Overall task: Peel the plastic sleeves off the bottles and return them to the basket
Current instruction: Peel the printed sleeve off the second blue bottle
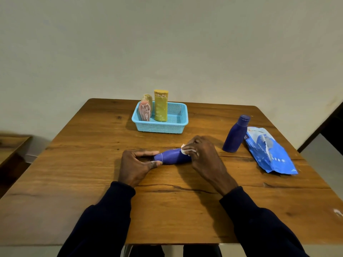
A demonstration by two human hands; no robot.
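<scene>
Blue bottle (172, 157) lying sideways on table (89, 167), left hand (136, 166) pinching cap end to steady; right hand (203, 156) pinching white sleeve edge (185, 150), likely starting peel.

Nothing legible anywhere. Small white lines of print along the crumpled blue-and-white plastic sleeve (269, 151) on the right of the brown wooden table (92, 182), too small and blurred to read. A dark patch with tiny white lettering at the sleeve's upper left edge, also unreadable. A row of small white marks near its lower end, shapes unclear. Only a thin white line around the lying dark blue plastic bottle (172, 156). White streaks, not letters, on the upright yellow plastic bottle (160, 108).
</scene>
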